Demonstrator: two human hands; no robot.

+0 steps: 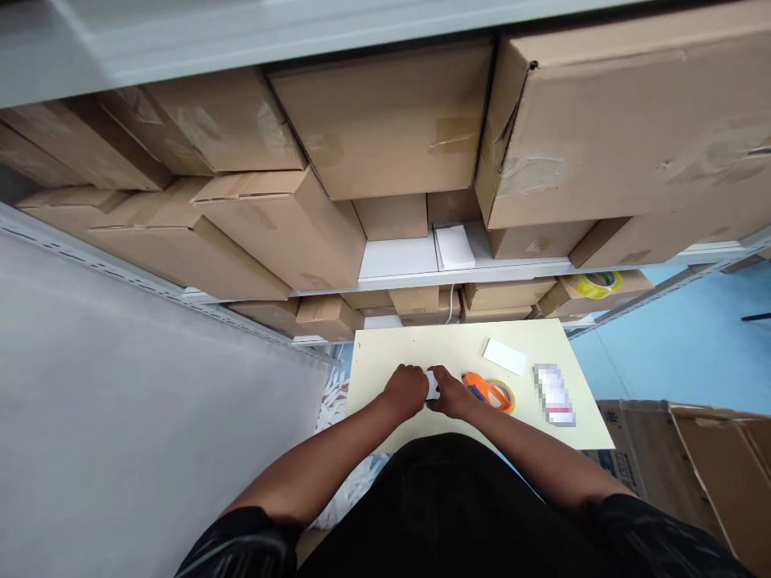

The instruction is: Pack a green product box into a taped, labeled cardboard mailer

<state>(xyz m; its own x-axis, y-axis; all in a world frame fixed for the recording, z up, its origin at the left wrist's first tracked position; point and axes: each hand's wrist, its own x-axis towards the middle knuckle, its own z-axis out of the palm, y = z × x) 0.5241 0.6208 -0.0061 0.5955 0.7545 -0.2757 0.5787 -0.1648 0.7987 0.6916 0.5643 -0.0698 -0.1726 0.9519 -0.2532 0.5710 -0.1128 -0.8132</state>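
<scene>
Both my hands meet over a small white object [431,384] on the pale yellow tabletop [422,345]. My left hand [405,390] has its fingers curled onto the object's left side. From the right, my right hand [450,392] pinches the same piece. Too little of the white object shows to name it more closely. Just right of my right hand lies an orange tape dispenser [485,391] with a roll of tape. Farther right are a flat white card [504,356] and a blurred white packet [554,394].
Metal shelves [458,273] stacked with cardboard boxes [385,120] rise right behind the table. A roll of yellow tape [596,283] sits on a lower box. An open cardboard box [692,457] stands at the right, white scraps [331,401] on the floor left, a grey wall [120,385] beyond.
</scene>
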